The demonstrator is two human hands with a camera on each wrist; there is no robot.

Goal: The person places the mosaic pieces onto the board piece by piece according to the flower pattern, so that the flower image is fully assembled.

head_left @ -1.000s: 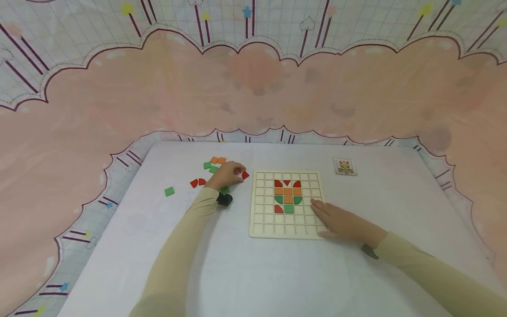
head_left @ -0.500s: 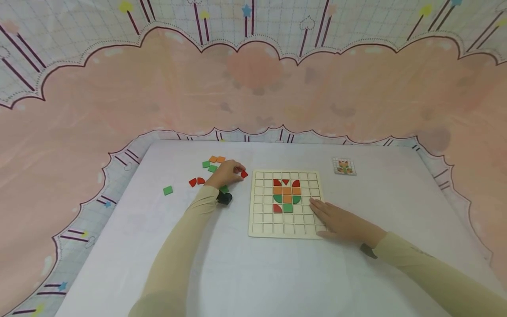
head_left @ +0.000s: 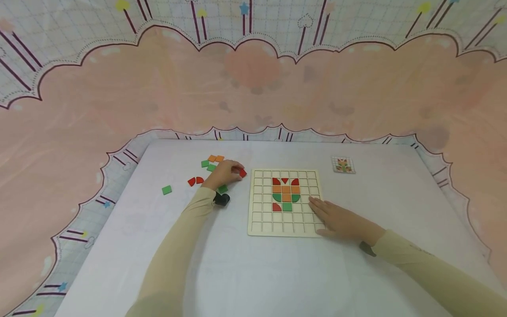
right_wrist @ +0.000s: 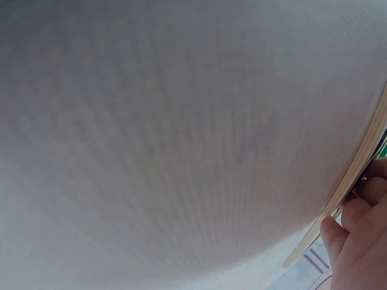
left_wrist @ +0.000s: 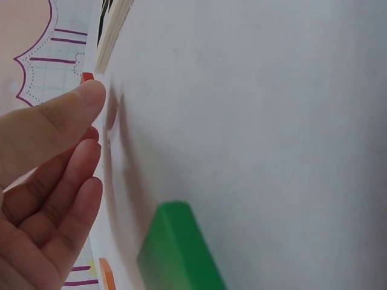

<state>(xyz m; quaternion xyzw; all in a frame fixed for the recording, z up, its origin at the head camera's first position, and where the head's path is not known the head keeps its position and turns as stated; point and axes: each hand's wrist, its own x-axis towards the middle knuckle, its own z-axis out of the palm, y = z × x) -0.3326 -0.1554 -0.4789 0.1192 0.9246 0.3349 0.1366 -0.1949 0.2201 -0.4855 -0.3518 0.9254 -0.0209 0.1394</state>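
Observation:
My left hand point(head_left: 224, 175) is left of the board, its thumb and fingertips pinching a red tile point(head_left: 243, 173). In the left wrist view only a sliver of this red tile point(left_wrist: 87, 77) shows past the thumb tip. The pale gridded board point(head_left: 261, 224) bears a figure of red, orange and green tiles around its middle. Flat on the board's right edge rests my right hand point(head_left: 342, 223), fingers extended. A green tile point(head_left: 223, 189) lies beside the left wrist, partly hidden by it.
Two red quarter-round tiles point(head_left: 196, 181), two orange tiles point(head_left: 215, 158) and several green tiles point(head_left: 211, 168) lie around the left hand. One green square point(head_left: 167, 190) is farther left. A small pattern card point(head_left: 343, 164) lies beyond the board at right, on the white tabletop point(head_left: 237, 273).
The head view has shifted slightly. Over the last second the red tile has turned a little and come closer in against the left fingertips. The right hand stays on the board.

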